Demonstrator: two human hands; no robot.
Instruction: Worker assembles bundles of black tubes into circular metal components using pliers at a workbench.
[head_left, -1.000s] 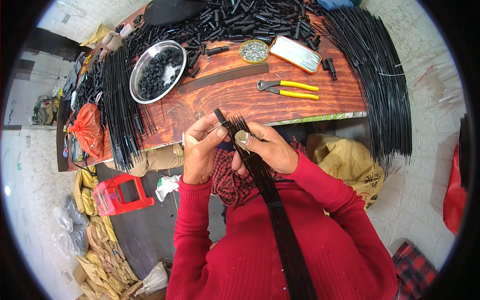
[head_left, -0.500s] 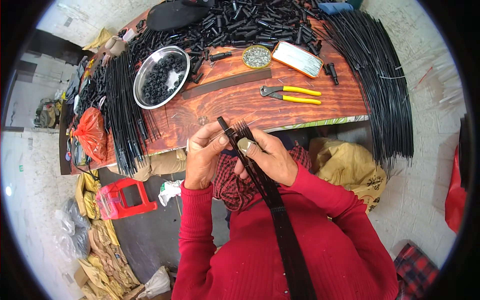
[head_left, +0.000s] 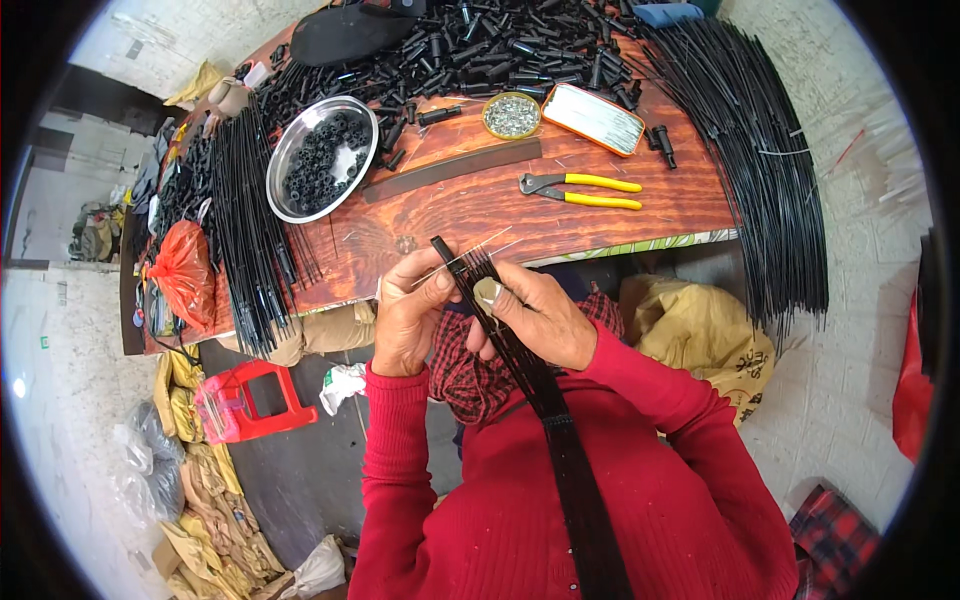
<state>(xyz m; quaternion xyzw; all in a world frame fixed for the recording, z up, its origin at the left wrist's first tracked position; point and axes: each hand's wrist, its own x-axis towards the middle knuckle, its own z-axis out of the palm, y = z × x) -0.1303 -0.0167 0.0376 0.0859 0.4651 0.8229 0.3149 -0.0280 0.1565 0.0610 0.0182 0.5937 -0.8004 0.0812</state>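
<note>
Two thin pale wires (head_left: 497, 236) now show more plainly across the tips of the black strands (head_left: 566, 470) than half a second ago, so the handling centres on those ends. The left hand (head_left: 405, 312) pinches a dark tube (head_left: 440, 247); the right hand's (head_left: 548, 318) fingers clasp the strands, lying down the person's front, before the counter (head_left: 430, 222).

Tabletop (head_left: 460, 215) seen as grained, glossy wood; bowl (head_left: 350, 162) noted in shiny metal; held strands (head_left: 522, 365) recorded as smooth (apparently plastic); sleeve (head_left: 394, 440) in ribbed, matt cloth.
</note>
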